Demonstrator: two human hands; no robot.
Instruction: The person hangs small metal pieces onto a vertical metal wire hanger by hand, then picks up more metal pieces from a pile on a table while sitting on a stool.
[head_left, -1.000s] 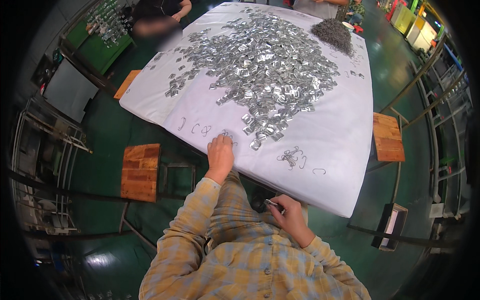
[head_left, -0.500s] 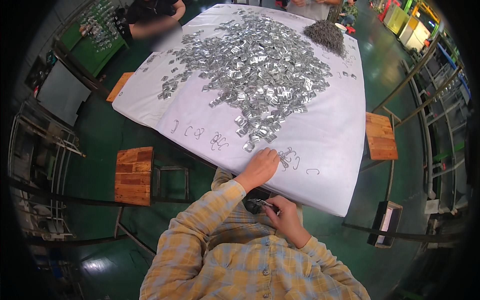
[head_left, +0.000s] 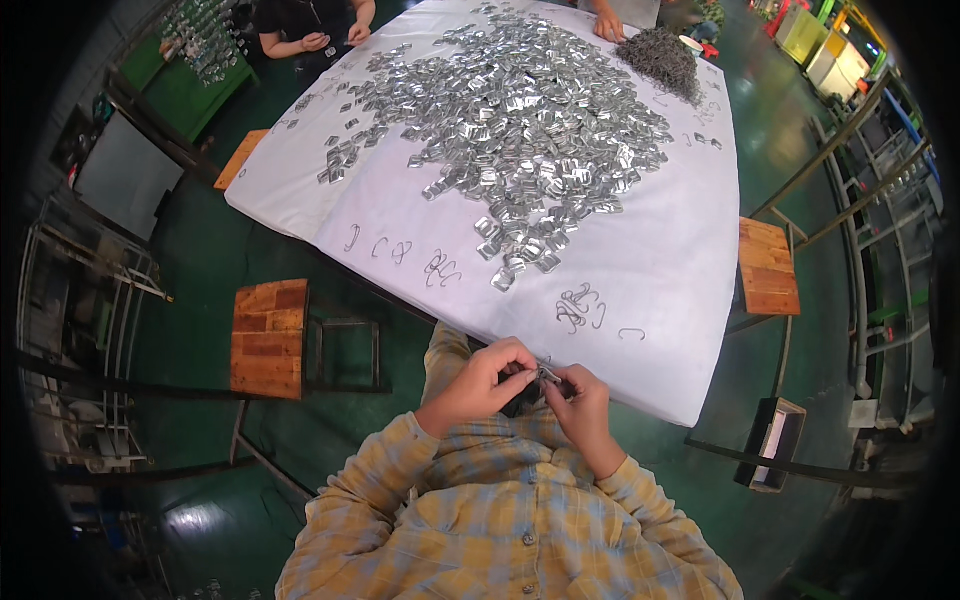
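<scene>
My left hand (head_left: 492,380) and my right hand (head_left: 582,396) meet at the table's near edge, just in front of my body. Both have their fingers pinched together. A thin bent wire piece and some shiny metal show between the fingertips; the exact shape of what each one holds is too small to tell. Something dark lies under my hands, partly covered by them. Just beyond my right hand, on the white cloth, rests a cluster of wire hooks (head_left: 573,308). Farther off spreads a big heap of shiny, flat metal buckles (head_left: 540,120).
The white-covered table (head_left: 670,250) carries more loose wire hooks (head_left: 438,270) left of centre and a dark pile of hooks (head_left: 660,58) at the far right. Two people work across the table. Wooden stools (head_left: 270,340) (head_left: 768,265) stand left and right; an open box (head_left: 772,445) is at lower right.
My left hand has drawn back from the hook cluster to the table's edge and joined my right hand, which has risen slightly. The far person's hand at the upper right now reaches beside the dark pile.
</scene>
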